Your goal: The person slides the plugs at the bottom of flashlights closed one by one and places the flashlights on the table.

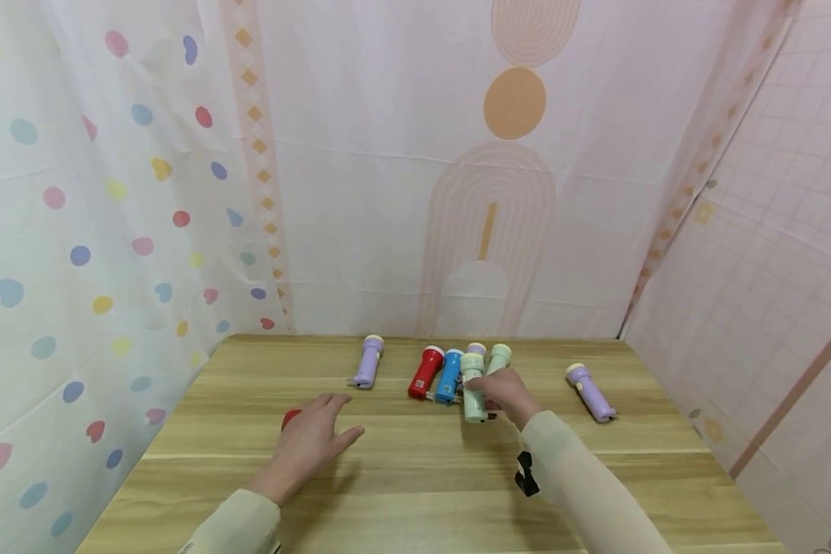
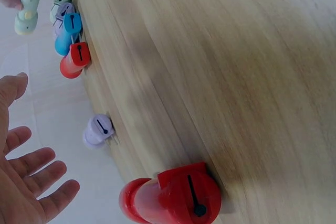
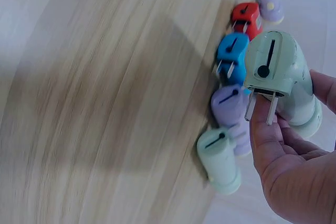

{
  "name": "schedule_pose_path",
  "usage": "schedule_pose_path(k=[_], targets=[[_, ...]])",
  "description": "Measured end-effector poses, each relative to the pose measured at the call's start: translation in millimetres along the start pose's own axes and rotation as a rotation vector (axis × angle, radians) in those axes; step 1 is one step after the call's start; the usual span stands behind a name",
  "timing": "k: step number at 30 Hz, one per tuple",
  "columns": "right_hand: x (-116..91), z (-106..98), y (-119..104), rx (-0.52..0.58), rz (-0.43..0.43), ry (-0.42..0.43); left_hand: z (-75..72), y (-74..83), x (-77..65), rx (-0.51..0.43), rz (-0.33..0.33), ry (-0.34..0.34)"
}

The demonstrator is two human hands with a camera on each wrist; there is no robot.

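Observation:
A pale green flashlight (image 3: 286, 77) with two plug prongs is held between the thumb and fingers of my right hand (image 1: 507, 394), raised off the table. Close behind it lie a red flashlight (image 1: 425, 372), a blue flashlight (image 1: 449, 375), a purple flashlight (image 3: 231, 109) and a second green flashlight (image 3: 219, 161), side by side in a row. My left hand (image 1: 309, 437) hovers over the table's left part with spread fingers and nothing in them. Another red flashlight (image 2: 176, 198) lies beneath it, mostly hidden in the head view.
One purple flashlight (image 1: 370, 362) lies left of the row, and another purple flashlight (image 1: 592, 394) lies to the far right. The wooden table (image 1: 415, 492) meets a patterned curtain (image 1: 360, 231) at its back edge. Side curtains hang left and right.

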State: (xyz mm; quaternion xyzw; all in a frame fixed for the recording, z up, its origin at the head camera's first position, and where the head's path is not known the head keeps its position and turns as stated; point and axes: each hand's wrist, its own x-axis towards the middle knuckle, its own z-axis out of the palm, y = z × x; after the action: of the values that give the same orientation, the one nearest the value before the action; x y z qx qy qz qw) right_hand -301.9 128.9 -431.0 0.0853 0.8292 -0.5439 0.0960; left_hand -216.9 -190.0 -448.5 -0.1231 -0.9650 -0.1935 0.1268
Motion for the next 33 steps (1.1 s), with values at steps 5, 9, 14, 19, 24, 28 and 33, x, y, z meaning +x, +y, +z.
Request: schedule_pose_path(k=[5,9,14,19,24,28,33], targets=[[-3,8,-5,0.032,0.012,-0.014,0.0,3.8,1.1,-0.009,-0.012,-0.036],[-6,15,-8,0.047,0.019,-0.015,1.2,6.1,1.9,-0.005,-0.012,-0.041],[-10,21,-14,0.055,0.012,-0.020,5.6,10.5,4.8,-0.017,-0.003,-0.039],[-12,28,-20,0.077,0.015,-0.027,10.6,18.0,8.8,-0.036,0.005,-0.047],[-15,35,-27,0.108,0.011,-0.041,14.4,26.6,10.5,-0.046,0.021,-0.033],[-17,42,-30,0.162,0.018,-0.048,16.6,32.8,10.2,-0.066,0.014,-0.048],[-20,47,-32,0.189,0.042,-0.068,19.0,39.3,8.5,-0.086,0.018,-0.067]])
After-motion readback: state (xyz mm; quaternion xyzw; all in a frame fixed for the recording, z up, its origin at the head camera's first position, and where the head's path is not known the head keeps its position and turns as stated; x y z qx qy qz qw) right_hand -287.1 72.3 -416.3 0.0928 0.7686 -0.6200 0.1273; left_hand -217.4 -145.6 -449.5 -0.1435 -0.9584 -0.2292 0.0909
